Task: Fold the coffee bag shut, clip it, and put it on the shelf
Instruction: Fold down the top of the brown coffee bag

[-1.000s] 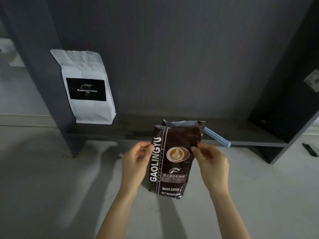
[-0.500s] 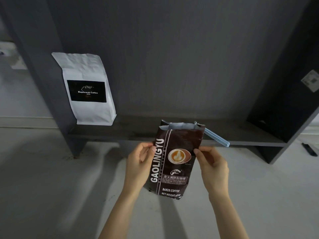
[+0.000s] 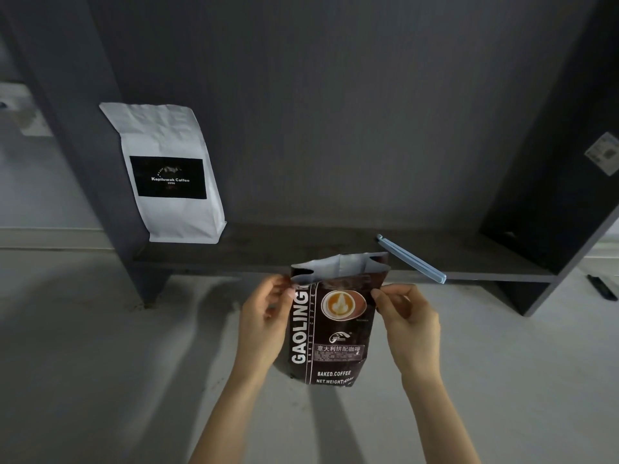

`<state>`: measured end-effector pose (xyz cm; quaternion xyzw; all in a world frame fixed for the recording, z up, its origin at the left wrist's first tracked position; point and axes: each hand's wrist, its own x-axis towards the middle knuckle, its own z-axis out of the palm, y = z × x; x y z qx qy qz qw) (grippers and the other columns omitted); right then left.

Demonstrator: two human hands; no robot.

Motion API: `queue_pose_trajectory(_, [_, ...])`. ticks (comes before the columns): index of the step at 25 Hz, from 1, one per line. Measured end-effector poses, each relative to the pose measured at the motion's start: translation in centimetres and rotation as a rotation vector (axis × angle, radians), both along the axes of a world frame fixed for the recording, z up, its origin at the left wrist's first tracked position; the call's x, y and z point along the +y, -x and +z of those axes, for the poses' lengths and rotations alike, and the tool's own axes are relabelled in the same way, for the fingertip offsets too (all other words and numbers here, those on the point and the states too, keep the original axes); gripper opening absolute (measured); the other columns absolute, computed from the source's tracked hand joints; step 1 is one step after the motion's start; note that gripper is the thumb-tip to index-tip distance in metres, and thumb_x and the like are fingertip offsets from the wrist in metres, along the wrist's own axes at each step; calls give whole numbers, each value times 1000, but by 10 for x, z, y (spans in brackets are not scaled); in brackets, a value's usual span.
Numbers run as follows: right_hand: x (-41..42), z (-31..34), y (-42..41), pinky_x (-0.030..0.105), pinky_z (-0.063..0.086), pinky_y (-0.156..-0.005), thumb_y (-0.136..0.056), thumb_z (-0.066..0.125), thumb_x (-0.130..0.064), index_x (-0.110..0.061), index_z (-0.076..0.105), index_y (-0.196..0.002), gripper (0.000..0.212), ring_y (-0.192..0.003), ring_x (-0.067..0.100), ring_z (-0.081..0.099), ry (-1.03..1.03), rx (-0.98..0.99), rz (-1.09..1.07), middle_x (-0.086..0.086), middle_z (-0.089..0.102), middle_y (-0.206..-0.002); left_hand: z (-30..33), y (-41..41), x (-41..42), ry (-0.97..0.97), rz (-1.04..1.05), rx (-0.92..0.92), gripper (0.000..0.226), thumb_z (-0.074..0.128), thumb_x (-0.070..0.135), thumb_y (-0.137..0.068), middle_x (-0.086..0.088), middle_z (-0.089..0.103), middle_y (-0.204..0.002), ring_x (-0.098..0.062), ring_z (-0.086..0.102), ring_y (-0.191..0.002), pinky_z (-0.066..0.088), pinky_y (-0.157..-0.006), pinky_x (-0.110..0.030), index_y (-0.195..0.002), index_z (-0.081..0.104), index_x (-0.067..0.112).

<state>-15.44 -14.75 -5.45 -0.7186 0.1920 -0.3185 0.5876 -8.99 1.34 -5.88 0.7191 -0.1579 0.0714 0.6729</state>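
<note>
A dark brown coffee bag [image 3: 335, 333] stands upright on the grey floor in front of the shelf. Its top strip is bent forward, so the silver lining shows above the fold. My left hand [image 3: 264, 321] pinches the bag's upper left edge and my right hand [image 3: 407, 318] pinches its upper right edge. A long pale blue clip [image 3: 412, 258] lies slantwise on the dark shelf board [image 3: 301, 249], just behind and to the right of the bag, touched by neither hand.
A white coffee bag [image 3: 170, 175] with a black label stands at the shelf's left end against the side panel. The dark right side panel [image 3: 549, 202] carries a small sticker. A dark object [image 3: 603, 288] lies on the floor at far right.
The bag's top has been bent forward, exposing more silver lining. Both hands have slid up to the fold line. The view has shifted slightly.
</note>
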Motion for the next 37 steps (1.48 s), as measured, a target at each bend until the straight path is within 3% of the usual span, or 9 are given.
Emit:
queue_pose_trajectory(3, [-1,-1,0,21,52,-64,-80,60,-5,-25,54,-74,23,-66,2,63,-88,-56,76,-6,68,-68,1,0,4,-26,-1,-15,43,50,-8,-79,14,64,-75,9,59,-68,40,-62,0,-71,59,33])
queue_pose_trajectory(8, [-4,-6,6,6,46,-61,-80,46,15,-24,61,-72,43,-66,-6,61,-55,-103,168,-17,69,-65,2,0,3,-51,-71,0,46,45,-14,-79,10,65,-74,8,61,-69,41,-63,-1,-67,60,28])
queue_pose_trajectory(14, [-12,2,13,7,47,-67,-89,36,-3,-27,65,-74,41,-79,-2,62,-40,-3,278,-15,70,-75,7,-1,7,-59,-147,17,37,43,2,-87,23,68,-66,13,57,-68,38,-63,1,-69,60,29])
queue_pose_trajectory(18, [-16,7,19,8,47,-69,-87,49,-12,-24,62,-85,17,-82,-5,61,-36,38,441,-17,70,-79,3,2,8,-33,-305,65,24,49,1,-85,5,64,-88,9,59,-79,42,-69,-2,-87,54,25])
queue_pose_trajectory(25, [-15,-14,13,41,45,-95,-80,58,2,-28,49,-113,46,-109,13,56,35,141,370,-3,65,-106,-17,-4,6,-125,-334,105,60,47,-3,-85,-4,53,-130,-15,46,-122,33,-107,-28,-110,42,51])
queue_pose_trajectory(29, [-13,-20,8,27,52,-81,-79,61,-2,-31,62,-89,31,-94,12,65,14,130,255,-3,71,-96,-24,-5,6,-173,-321,95,49,54,0,-82,27,55,-104,6,51,-103,38,-85,-2,-93,48,48])
queue_pose_trajectory(32, [-10,-22,8,21,49,-72,-79,62,-4,-27,63,-81,22,-79,10,66,20,124,151,-6,71,-81,-27,-4,2,-211,-220,55,43,56,0,-81,19,61,-95,2,57,-94,43,-84,-13,-87,49,42])
queue_pose_trajectory(35, [-7,-22,8,8,45,-60,-79,63,-9,-28,60,-74,20,-66,-3,62,111,147,68,-14,68,-72,-26,-1,-3,-227,-135,3,40,55,-2,-80,17,63,-85,9,59,-81,42,-74,-5,-79,49,38])
queue_pose_trajectory(37, [-5,-21,8,18,48,-63,-80,62,-11,-27,59,-75,17,-69,-1,63,154,152,42,-16,67,-72,-26,1,-5,-221,-80,-16,40,56,-2,-79,15,63,-78,11,58,-75,40,-68,-1,-75,49,37])
